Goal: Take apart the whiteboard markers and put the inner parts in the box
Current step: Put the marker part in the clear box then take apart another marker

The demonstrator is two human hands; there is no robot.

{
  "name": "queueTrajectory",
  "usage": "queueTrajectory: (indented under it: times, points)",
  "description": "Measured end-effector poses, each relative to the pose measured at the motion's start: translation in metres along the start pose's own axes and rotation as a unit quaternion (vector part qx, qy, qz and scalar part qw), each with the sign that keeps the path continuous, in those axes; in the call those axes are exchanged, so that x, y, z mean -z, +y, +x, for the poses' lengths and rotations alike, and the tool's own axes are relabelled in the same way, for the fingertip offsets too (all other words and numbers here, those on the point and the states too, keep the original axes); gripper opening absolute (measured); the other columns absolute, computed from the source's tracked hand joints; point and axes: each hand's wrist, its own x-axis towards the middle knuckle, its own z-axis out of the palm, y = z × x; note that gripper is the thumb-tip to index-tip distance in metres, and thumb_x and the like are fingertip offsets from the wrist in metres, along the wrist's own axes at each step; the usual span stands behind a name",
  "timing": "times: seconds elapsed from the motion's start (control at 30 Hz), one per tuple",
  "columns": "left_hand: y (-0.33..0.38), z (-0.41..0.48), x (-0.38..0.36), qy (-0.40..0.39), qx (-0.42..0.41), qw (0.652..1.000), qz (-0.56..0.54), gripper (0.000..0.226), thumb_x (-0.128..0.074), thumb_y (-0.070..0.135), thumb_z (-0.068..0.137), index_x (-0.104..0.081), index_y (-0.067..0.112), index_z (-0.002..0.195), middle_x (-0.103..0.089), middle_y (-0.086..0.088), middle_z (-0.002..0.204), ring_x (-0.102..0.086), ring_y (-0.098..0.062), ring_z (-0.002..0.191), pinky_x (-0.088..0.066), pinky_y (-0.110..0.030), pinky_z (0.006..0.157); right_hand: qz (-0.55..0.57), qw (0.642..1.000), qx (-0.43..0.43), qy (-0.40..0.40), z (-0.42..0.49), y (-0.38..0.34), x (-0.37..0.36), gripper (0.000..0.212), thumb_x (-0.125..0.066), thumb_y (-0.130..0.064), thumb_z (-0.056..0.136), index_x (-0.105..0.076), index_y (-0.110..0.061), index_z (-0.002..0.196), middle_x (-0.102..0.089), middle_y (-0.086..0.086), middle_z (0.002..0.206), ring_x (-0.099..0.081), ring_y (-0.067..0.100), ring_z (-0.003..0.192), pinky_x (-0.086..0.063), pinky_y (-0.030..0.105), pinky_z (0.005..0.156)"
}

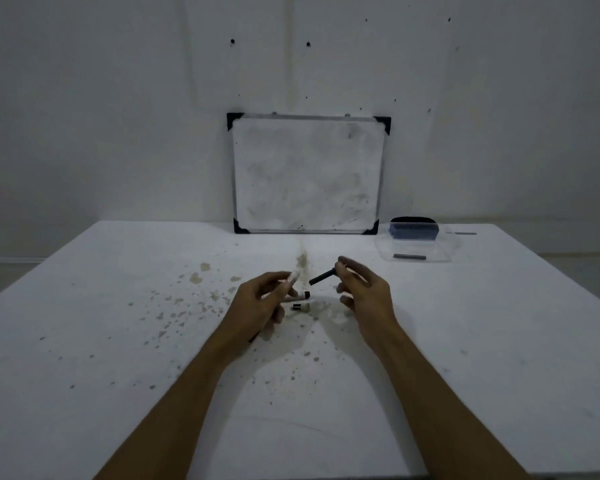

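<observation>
With our left hand gripping the white marker barrel and our right hand pinching the black ink core, we judged it best carried level to the clear box.

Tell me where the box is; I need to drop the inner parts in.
The clear box sits on the table at the far right in the head view, just right of the whiteboard, beyond the right hand.

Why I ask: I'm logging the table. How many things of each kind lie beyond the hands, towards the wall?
White metal-framed whiteboard: 1
Clear plastic box: 1
Dark blue block: 1
Dark slim rods: 2
Total: 5
</observation>
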Motion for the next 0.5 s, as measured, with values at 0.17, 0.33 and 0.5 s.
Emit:
queueTrajectory:
  times: [0.17, 0.33, 0.5]
  points:
    - [-0.004, -0.007, -0.006, -0.047, -0.007, 0.999, 0.001, 0.019, -0.069, 0.033, 0.102, -0.077, 0.04, 0.117, -0.083, 0.0, 0.105, -0.069, -0.014, 0.057, -0.051, -0.021, 0.046, 0.03, 0.999, 0.004, 0.024, 0.006, 0.008, 0.007, 0.035, -0.085, -0.04, 0.08, -0.078, -0.022, 0.109, -0.08, 0.004, 0.101, -0.059, 0.015, 0.072, -0.051, 0.026, 0.061]
    - [-0.005, -0.01, -0.008, -0.067, -0.023, 0.997, 0.0, 0.028, -0.072, 0.045, 0.094, -0.075, 0.043, 0.123, -0.083, -0.001, 0.104, -0.07, -0.016, 0.06, -0.051, -0.023, 0.048, 0.03, 0.998, -0.016, 0.057, 0.008, 0.016, 0.016, 0.028, -0.084, -0.034, 0.082, -0.079, -0.02, 0.106, -0.081, 0.004, 0.097, -0.053, 0.011, 0.062, -0.047, 0.021, 0.051]
    - [-0.004, -0.011, -0.008, -0.071, -0.027, 0.997, 0.003, 0.036, -0.075, 0.049, 0.091, -0.075, 0.04, 0.126, -0.084, 0.0, 0.105, -0.07, -0.016, 0.059, -0.051, -0.018, 0.05, -0.016, 0.997, -0.015, 0.071, 0.009, 0.02, 0.014, 0.021, -0.082, -0.033, 0.084, -0.079, -0.022, 0.102, -0.081, 0.001, 0.09, -0.052, 0.013, 0.064, -0.048, 0.024, 0.056]
